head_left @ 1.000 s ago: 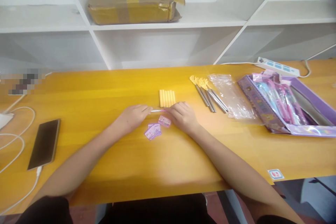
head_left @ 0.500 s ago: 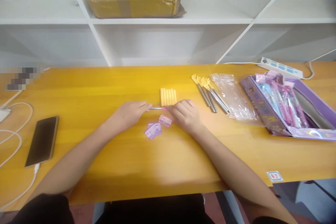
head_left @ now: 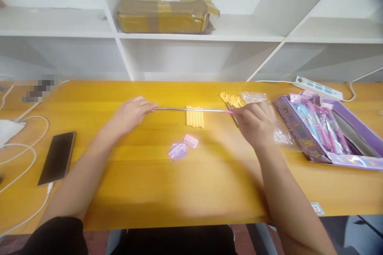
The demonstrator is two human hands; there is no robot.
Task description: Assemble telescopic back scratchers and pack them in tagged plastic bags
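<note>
1. Across the middle of the table (head_left: pixel 134 191), a thin rod (head_left: pixel 191 109) with pink ends runs nearly level from side to side between two hands. The left hand (head_left: pixel 131 115) is pinched onto its left end, and the right hand (head_left: pixel 259 121) has its fingers closed on the other.
2. Between the hands and the near edge lies a broad stretch of wood, with the two forearms reaching over that edge; past the hands, a narrower strip runs back to the white shelf (head_left: pixel 245 40).
3. Midway between the hands, yellow sticks (head_left: pixel 195 118) lie side by side. From this view the rod crosses their far part; its height over them cannot be told.
4. Nearer the person, purple cards (head_left: pixel 178 152) overlap, with a pink card (head_left: pixel 190 141) just beside them.
5. On the left, a phone (head_left: pixel 57 158) has a white cable (head_left: pixel 48 194) plugged in. Far right, a power strip (head_left: pixel 318 87) rests at the back.
6. Behind the right hand, partly hidden, are yellow-topped wands (head_left: pixel 229 99) and a clear bag (head_left: pixel 283 134).
7. Beside the bag, an open purple box (head_left: pixel 301 129) holds pink and blue wrapped pieces (head_left: pixel 324 123).
8. Up on the shelf sits a taped carton (head_left: pixel 164 18).
</note>
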